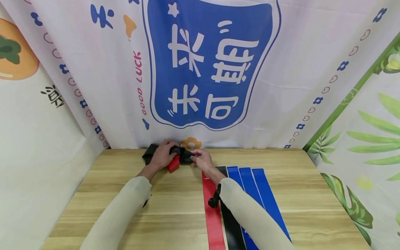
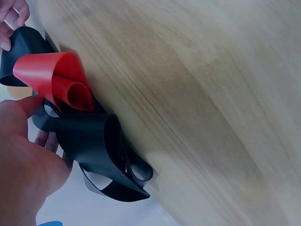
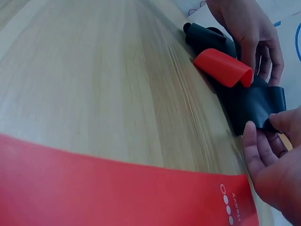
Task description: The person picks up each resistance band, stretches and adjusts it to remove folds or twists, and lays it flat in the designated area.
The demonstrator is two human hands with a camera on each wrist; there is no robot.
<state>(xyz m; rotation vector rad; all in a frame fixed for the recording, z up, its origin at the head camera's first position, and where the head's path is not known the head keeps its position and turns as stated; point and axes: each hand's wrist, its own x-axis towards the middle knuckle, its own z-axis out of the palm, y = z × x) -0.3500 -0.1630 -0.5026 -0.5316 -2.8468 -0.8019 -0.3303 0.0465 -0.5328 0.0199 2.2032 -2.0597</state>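
Note:
A crumpled heap of black resistance bands (image 1: 150, 152) with a curled red resistance band (image 1: 173, 164) lies at the table's back edge. My left hand (image 1: 163, 154) reaches over this heap. In the left wrist view its thumb and fingers (image 2: 34, 104) pinch a black band (image 2: 84, 134) just beside the red curl (image 2: 40, 70). From the right, my right hand (image 1: 202, 159) pinches the end of a black band between thumb and fingers. The right wrist view shows that black band (image 3: 247, 108) bent upward at the right hand (image 3: 277, 160).
Right of the heap, a flat red band (image 1: 214, 218) marked "Heavy", a black band (image 1: 231, 225) and several blue bands (image 1: 268, 191) lie side by side, partly under my right forearm. A printed cloth (image 1: 125, 114) hangs behind the wooden table (image 1: 162, 215).

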